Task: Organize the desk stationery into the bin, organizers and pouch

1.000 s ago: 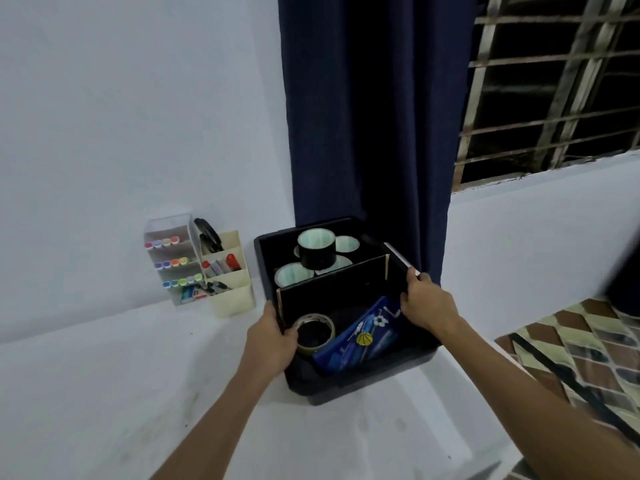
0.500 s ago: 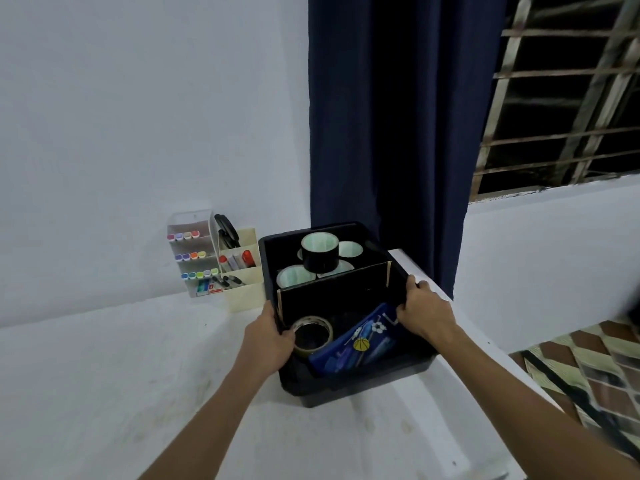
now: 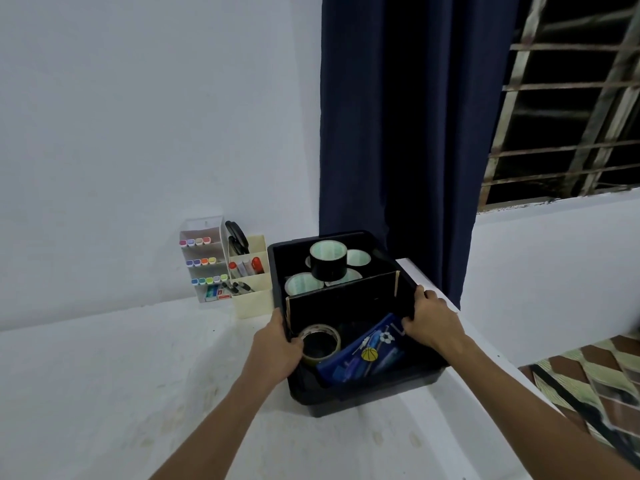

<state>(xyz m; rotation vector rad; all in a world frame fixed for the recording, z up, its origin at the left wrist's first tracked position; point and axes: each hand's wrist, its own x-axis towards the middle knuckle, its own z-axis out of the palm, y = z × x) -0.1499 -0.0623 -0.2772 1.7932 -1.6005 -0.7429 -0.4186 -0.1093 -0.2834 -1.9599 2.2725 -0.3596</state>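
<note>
Left hand (image 3: pixel 275 349) and right hand (image 3: pixel 431 320) forward, fingers curled, arms outstretched

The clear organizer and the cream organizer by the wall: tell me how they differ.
The clear organizer is see-through with stepped shelves; the cream organizer is opaque with open-top compartments. The clear one holds rows of coloured caps; the cream one holds scissors and markers. The clear one stands against the wall; the cream one sits nearer the black bin. Both stand upright on the white desk.

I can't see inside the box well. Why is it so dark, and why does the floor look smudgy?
Head view: dim light and a black bin swallow detail inside; the tiled floor at the right edge is motion-blurred; the wide lens bends the window bars.
</note>
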